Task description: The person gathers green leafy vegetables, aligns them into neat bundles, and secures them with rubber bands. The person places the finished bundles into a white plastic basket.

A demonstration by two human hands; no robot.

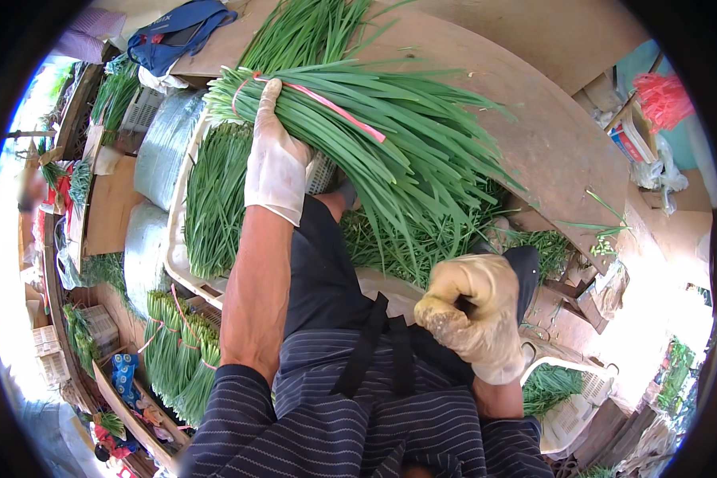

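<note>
My left hand (277, 151), in a thin whitish glove, grips a thick bundle of garlic chives (374, 131) near its pale cut ends. Its thumb lies over the top by the tie; the other fingers are hidden beneath. A pink strap (334, 110) circles the bundle, its loose end lying across the leaves. The long green tips fan out to the right, over the edge of the wooden table. My right hand (470, 311), in a yellowish stained glove, is curled in a loose fist above my right thigh. A dark gap shows inside the curl, and nothing sticks out of it.
More chives (303, 36) lie on the wooden table (486, 88). A white crate (177, 247) of chives stands at the left, beside large plastic-wrapped rolls (167, 143). Tied bundles (179, 350) sit lower left. Loose leaves (410, 251) pile between my legs. A white basket (570, 426) stands lower right.
</note>
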